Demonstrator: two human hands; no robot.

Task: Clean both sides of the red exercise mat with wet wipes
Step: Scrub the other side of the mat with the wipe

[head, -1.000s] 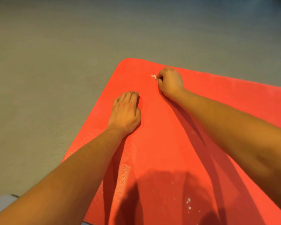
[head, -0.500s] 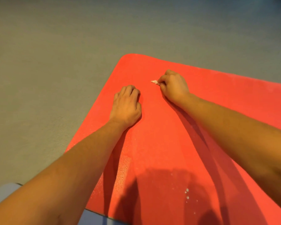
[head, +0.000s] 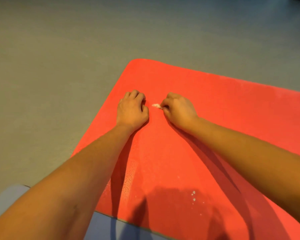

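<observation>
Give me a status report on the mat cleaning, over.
Left hand curled, resting on red mat. Right hand pinching small white wad. White crumbs on mat's near end.

Noted: the mat (head: pixel 215 118) is bright red, darker under the arm shadows and faintly dusted pale along its far edge. A grainy band (head: pixel 129 177) near its left edge is speckled whitish. The wipe scrap (head: pixel 155 105) is off-white and the specks (head: pixel 193 193) are white. The floor (head: pixel 59 66) is plain dull grey-green, the fabric (head: pixel 102 227) plain blue-grey.
</observation>
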